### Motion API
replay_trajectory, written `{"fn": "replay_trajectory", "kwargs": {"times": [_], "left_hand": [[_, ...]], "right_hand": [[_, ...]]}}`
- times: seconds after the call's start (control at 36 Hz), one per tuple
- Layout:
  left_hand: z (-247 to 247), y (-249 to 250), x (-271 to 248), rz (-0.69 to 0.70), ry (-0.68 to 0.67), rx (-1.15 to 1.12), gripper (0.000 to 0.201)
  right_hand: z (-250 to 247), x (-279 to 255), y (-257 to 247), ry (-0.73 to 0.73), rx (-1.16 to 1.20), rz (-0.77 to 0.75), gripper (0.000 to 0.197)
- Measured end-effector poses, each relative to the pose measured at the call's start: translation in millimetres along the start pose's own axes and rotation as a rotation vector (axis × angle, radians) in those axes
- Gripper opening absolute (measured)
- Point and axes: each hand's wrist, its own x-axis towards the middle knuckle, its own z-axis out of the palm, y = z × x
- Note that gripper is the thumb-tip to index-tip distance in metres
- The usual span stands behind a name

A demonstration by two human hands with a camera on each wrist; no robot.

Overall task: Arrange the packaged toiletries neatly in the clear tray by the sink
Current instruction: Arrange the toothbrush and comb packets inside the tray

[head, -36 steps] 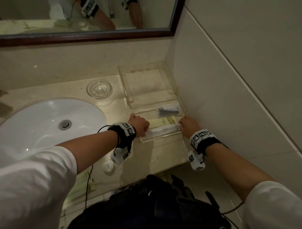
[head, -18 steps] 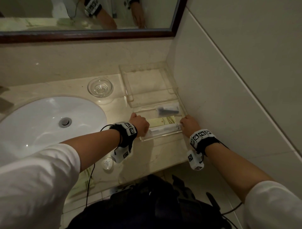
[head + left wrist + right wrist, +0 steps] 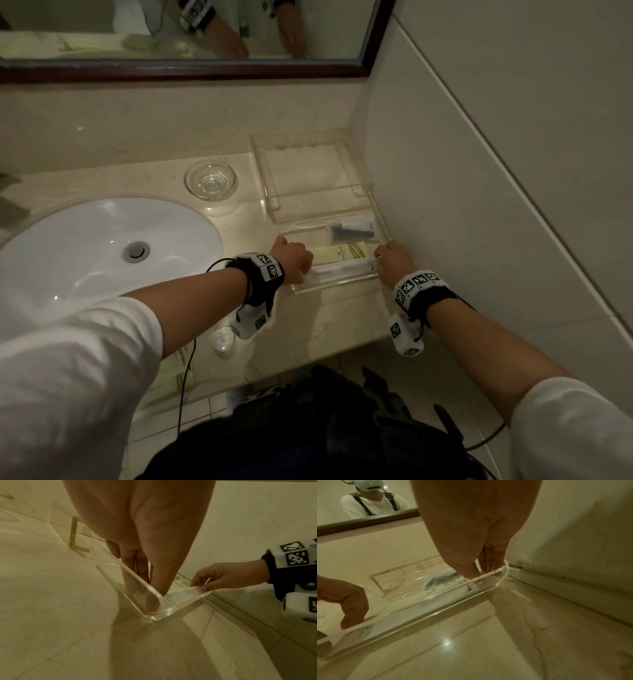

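A clear tray lies on the counter against the right wall. Three packets lie crosswise in it: a white one nearest me, a yellow one behind it, and a clear one with a dark item at the back. My left hand pinches the tray's front left corner, thumb inside, fingers outside. My right hand pinches the tray's right end, its thumb down on the end of the white packet.
A second clear tray stands behind the first, in the corner. Left of it are a glass bowl and the white sink. A small round white item and yellow packets lie near the counter's front edge.
Both hands keep the same hold on the tray's ends. Only the view has shifted slightly.
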Motion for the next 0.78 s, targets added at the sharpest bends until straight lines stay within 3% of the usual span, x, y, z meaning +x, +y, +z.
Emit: {"fn": "replay_trajectory", "kwargs": {"times": [0.44, 0.61, 0.78], "left_hand": [[-3.1, 0.7, -7.1, 0.041, -0.021, 0.082, 0.023], [-9.4, -5.2, -17.9, 0.039, 0.036, -0.060, 0.021], [-27.8, -16.6, -32.6, -0.058, 0.095, -0.336, 0.019]], "right_hand": [[-6.7, -5.3, -12.1, -0.059, -0.039, 0.069, 0.030], [-12.5, -5.5, -14.9, -0.007, 0.017, 0.079, 0.033], [-24.4, 0.0, -37.8, 0.083, 0.075, -0.055, 0.027]]}}
